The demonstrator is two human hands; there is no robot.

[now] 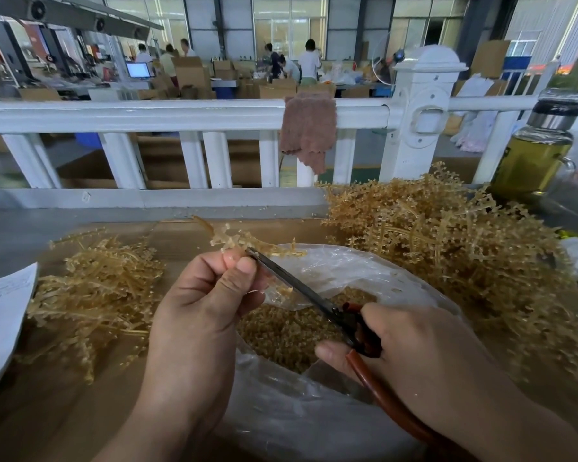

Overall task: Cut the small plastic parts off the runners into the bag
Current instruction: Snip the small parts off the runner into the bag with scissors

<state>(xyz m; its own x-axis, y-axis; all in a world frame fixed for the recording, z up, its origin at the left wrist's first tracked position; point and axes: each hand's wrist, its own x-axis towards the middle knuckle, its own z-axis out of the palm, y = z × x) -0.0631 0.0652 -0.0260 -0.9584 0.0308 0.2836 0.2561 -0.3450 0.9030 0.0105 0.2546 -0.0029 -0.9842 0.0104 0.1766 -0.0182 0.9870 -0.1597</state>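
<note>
Above bag (331, 271), amber branched runner (244, 238), left hand (207, 295) pinching

runner piles (454, 248) flanking bag (314, 411), railing (181, 115) behind

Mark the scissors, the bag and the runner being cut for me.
scissors (294, 283), head view, on the blade.
bag (297, 411), head view, on its clear front wall.
runner (229, 236), head view, on its branched middle.

Lighting's soft and even, kinda flat indoor stuff, with the back windows (289, 28) glowing a bit blown out. Barely any shadows. Fisheye bends the white railing (181, 113) and stretches the corners; the runner pile (464, 255) on the right and the bottle (534, 155) smear, while the left hand (207, 295) looks sharp.
</note>
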